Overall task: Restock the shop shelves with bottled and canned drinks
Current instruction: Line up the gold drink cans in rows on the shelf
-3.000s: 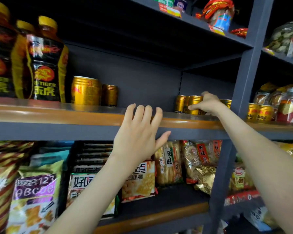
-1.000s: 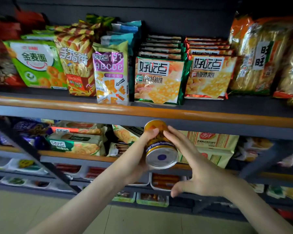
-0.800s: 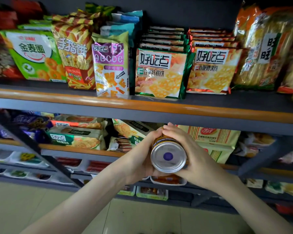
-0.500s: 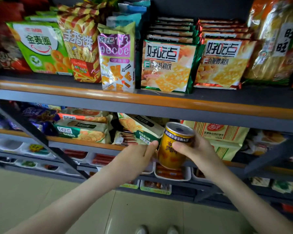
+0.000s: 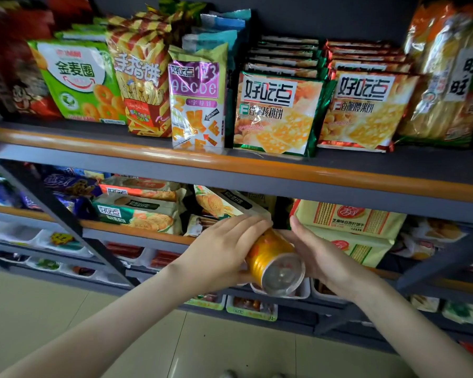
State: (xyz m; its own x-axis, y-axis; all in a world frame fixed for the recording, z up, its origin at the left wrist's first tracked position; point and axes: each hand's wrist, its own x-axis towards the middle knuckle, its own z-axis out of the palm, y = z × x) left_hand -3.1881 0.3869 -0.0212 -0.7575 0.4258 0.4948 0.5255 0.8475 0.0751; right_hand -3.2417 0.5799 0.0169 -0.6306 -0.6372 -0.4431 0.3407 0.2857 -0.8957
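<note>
Gold can (image 5: 268, 255) is hanging tilted in the air between 2 bare hands, its silver end facing the camera and its far end pointing up toward the shelving. The left hand (image 5: 221, 249) is gripping it from the left, with fingers lying over the top of its wall and the thumb tucking in beneath. The right hand (image 5: 322, 257) is cupping the opposite side, palm pressing against the can and thumb sticking upward. Its fingers are reaching round the far end and are partly hidden there.

The can is touching no shelf. It is hovering in front of the lower shelf (image 5: 137, 236), just left of the yellow cracker packs (image 5: 350, 219) and in front of a white tray (image 5: 306, 291) on the level below.

Above, the orange-edged upper shelf (image 5: 230, 165) is carrying upright snack bags. A purple letter-biscuit bag (image 5: 197, 105) is standing at its front edge. Beside that, 2 stacks of biscuit packs are leaning back, one green-trimmed (image 5: 276, 113) and one red-trimmed (image 5: 366, 110). Pale floor tiles (image 5: 66, 309) are showing beneath the forearms.
</note>
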